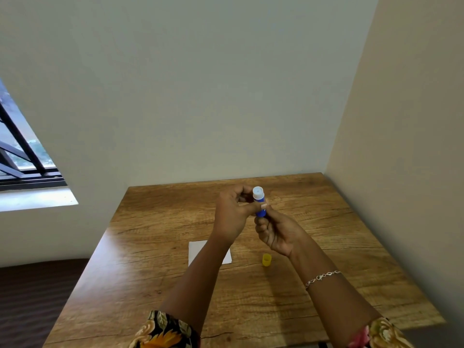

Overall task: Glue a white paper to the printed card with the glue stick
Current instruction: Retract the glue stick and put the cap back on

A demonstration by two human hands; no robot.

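Both my hands hold a blue glue stick upright above the middle of the wooden table; its white glue tip is exposed. My left hand pinches the upper body with thumb and fingers. My right hand grips the bottom end. The yellow cap stands on the table below my right hand. A white paper lies flat on the table, partly hidden under my left forearm. I cannot see any printed card.
The table stands in a corner, with walls close behind and on the right. A window is at the left. A dark surface lies beyond the table's left edge.
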